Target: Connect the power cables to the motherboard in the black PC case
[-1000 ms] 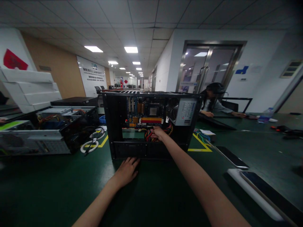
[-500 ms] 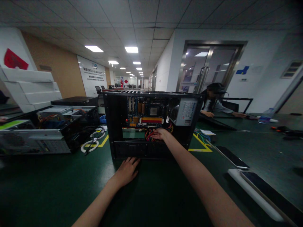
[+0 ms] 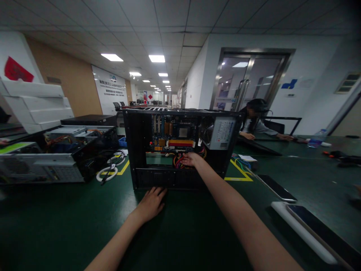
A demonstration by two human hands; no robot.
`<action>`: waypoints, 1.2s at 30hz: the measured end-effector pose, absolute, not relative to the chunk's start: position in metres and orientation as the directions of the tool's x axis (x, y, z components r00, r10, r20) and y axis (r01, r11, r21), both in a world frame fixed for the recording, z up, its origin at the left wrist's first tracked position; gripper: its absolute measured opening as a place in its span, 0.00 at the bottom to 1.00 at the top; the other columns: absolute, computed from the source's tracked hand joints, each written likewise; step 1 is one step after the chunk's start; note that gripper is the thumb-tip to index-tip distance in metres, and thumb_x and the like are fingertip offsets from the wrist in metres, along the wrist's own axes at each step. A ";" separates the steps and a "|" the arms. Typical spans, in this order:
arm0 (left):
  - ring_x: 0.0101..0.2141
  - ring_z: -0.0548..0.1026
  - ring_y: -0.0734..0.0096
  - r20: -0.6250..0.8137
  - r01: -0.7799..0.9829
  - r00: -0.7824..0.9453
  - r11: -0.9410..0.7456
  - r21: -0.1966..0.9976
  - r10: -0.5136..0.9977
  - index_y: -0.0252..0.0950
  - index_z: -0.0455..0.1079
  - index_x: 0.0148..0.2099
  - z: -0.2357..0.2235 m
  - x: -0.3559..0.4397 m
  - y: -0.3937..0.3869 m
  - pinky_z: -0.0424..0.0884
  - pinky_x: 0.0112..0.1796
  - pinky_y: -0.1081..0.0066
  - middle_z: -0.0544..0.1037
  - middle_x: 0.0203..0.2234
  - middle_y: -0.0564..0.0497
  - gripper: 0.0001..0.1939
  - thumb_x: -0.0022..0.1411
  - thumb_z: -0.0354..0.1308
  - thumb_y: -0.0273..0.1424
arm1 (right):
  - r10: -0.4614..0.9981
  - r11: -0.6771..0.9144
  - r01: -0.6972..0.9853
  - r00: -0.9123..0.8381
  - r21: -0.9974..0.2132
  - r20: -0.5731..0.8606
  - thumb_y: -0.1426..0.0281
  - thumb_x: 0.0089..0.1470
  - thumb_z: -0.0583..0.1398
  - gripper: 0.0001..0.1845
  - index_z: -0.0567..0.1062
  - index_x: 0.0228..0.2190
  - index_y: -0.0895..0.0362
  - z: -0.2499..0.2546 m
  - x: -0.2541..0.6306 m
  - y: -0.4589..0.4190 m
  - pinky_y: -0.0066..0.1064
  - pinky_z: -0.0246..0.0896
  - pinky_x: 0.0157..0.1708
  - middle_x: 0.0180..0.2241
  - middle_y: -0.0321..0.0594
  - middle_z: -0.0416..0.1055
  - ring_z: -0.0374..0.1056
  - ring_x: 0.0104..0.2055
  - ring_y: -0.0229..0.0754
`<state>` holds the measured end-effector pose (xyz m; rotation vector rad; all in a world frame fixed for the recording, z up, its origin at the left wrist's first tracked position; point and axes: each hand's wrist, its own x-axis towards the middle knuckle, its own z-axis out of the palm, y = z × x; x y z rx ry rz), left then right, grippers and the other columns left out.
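Observation:
A black open computer case stands upright on the green table, its motherboard and grey power supply showing. My right hand reaches inside below the motherboard, its fingers curled into a bundle of red, yellow and black cables. My left hand lies flat, fingers apart, on the table just in front of the case's lower front edge.
A second opened case lies at the left, with white cable rings beside it. Flat dark panels and a white-edged panel lie at the right. Another person sits at the far right of the table. Yellow tape marks edge the work spot.
My right hand has dropped slightly and turned flatter among the cables. My left hand and the case have stayed put.

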<state>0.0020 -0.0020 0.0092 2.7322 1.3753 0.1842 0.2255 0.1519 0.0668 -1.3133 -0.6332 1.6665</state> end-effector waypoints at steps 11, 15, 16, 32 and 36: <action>0.52 0.56 0.59 0.073 0.793 0.589 -0.592 0.144 0.805 0.40 0.50 0.57 0.008 0.001 -0.002 0.56 0.48 0.60 0.58 0.53 0.48 0.27 0.54 0.47 0.31 | 0.875 -0.453 -0.346 0.007 -0.822 -0.484 0.77 0.54 0.49 0.05 0.60 0.27 0.60 0.070 0.224 0.152 0.29 0.65 0.26 0.26 0.38 0.60 0.64 0.28 0.34; 0.52 0.55 0.59 0.073 0.792 0.590 -0.595 0.140 0.804 0.40 0.50 0.57 0.009 0.003 -0.003 0.55 0.48 0.60 0.58 0.54 0.48 0.27 0.54 0.48 0.30 | 0.883 -0.439 -0.362 -0.005 -0.822 -0.469 0.77 0.53 0.50 0.04 0.60 0.27 0.60 0.069 0.225 0.152 0.30 0.65 0.29 0.27 0.39 0.61 0.64 0.29 0.34; 0.52 0.55 0.59 0.073 0.792 0.590 -0.594 0.138 0.804 0.39 0.50 0.58 0.009 0.003 -0.003 0.55 0.49 0.60 0.58 0.54 0.47 0.27 0.54 0.48 0.30 | 0.883 -0.438 -0.365 -0.003 -0.822 -0.469 0.77 0.53 0.50 0.04 0.60 0.27 0.60 0.069 0.225 0.152 0.30 0.65 0.29 0.28 0.39 0.61 0.64 0.30 0.35; 0.52 0.54 0.60 0.072 0.787 0.595 -0.598 0.149 0.801 0.40 0.50 0.58 0.010 0.002 -0.003 0.56 0.48 0.60 0.57 0.54 0.48 0.27 0.55 0.47 0.31 | 0.890 -0.435 -0.273 0.015 -0.858 -0.456 0.76 0.54 0.49 0.05 0.60 0.26 0.59 0.070 0.223 0.149 0.28 0.64 0.26 0.29 0.41 0.61 0.63 0.31 0.35; 0.53 0.54 0.60 0.066 0.794 0.588 -0.591 0.144 0.806 0.40 0.50 0.58 0.011 0.001 -0.003 0.55 0.49 0.59 0.57 0.54 0.49 0.27 0.54 0.47 0.31 | 0.891 -0.446 -0.262 -0.037 -0.856 -0.453 0.74 0.53 0.50 0.03 0.60 0.28 0.59 0.071 0.224 0.145 0.28 0.64 0.27 0.29 0.40 0.61 0.64 0.31 0.35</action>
